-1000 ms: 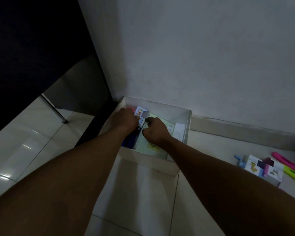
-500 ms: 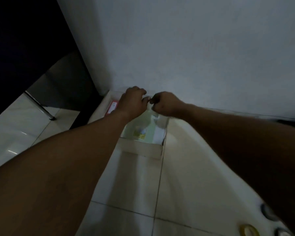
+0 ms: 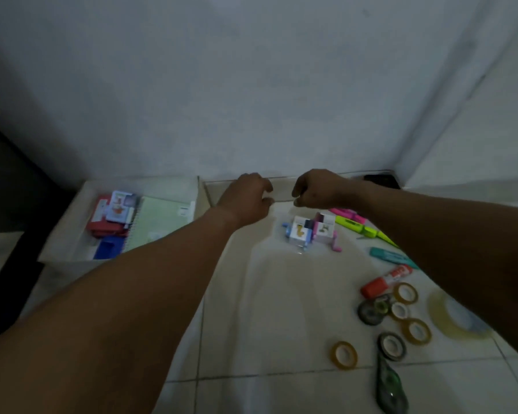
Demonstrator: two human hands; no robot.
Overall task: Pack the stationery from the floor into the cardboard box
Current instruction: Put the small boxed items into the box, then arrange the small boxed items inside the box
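Cardboard box (image 3: 72, 228) sits against the wall at our left, holding a green spiral notebook (image 3: 159, 225) and small packets. Our left hand (image 3: 245, 198) and right hand (image 3: 314, 189) hover loosely curled, holding nothing, above two boxed sharpeners (image 3: 310, 231). Highlighters (image 3: 356, 225), a glue stick (image 3: 385, 280) and tape rolls (image 3: 401, 318) lie on the floor at our right.

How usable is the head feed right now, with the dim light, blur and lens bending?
Head view: dim and underexposed throughout; the cardboard box and its contents are smeared by motion blur, and the left hand and right hand have soft edges; the tape rolls and glue stick read fairly clearly; the wide lens bows the wall corner at right; the forearms shade the tiles beneath.
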